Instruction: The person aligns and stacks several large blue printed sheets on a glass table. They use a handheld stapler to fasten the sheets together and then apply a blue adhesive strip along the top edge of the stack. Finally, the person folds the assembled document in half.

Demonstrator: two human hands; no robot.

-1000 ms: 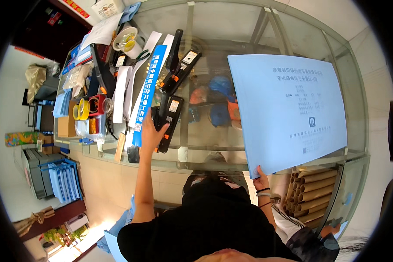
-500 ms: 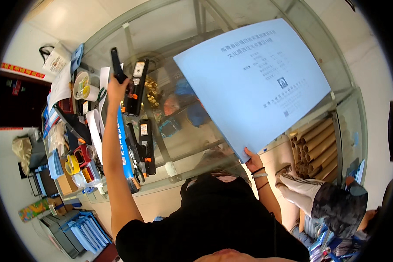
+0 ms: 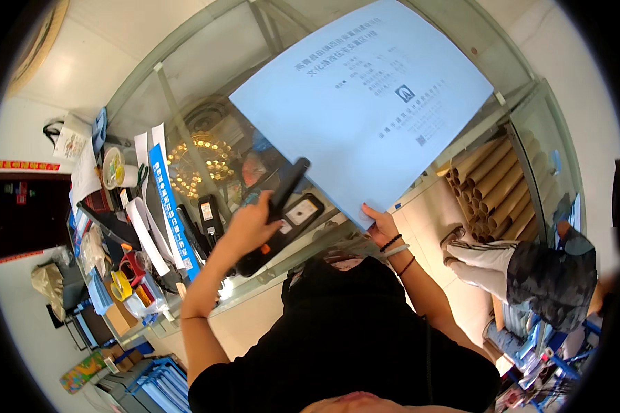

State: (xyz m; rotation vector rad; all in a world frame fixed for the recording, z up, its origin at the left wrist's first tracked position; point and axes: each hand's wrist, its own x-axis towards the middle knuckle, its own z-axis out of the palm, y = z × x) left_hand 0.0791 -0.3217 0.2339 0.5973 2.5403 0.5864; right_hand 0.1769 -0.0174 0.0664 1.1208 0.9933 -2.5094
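Observation:
A large light-blue printed sheet or booklet (image 3: 365,96) lies slanted over the glass-topped table. My right hand (image 3: 380,227) pinches its near corner, thumb on top. My left hand (image 3: 255,224) is wrapped round the raised black handle of a heavy-duty stapler (image 3: 302,212), just left of that corner. The stapler's base points toward the sheet's lower left edge; whether its jaw touches the paper I cannot make out. Behind my left forearm, a second black stapler (image 3: 210,215) stays on the table, partly hidden.
At the table's left sit a blue printed strip (image 3: 169,199), white paper strips, a plastic tub (image 3: 114,165), yellow tape (image 3: 121,283) and scissors. Gold-coloured things (image 3: 203,162) show through the glass. Brown cardboard tubes (image 3: 492,168) are stacked at right. Another person (image 3: 551,279) is beyond them.
My left hand has brought the stapler from the table's left side rightward and nearer, up to the blue sheet's corner. My right hand keeps its pinch on the sheet. The view has shifted.

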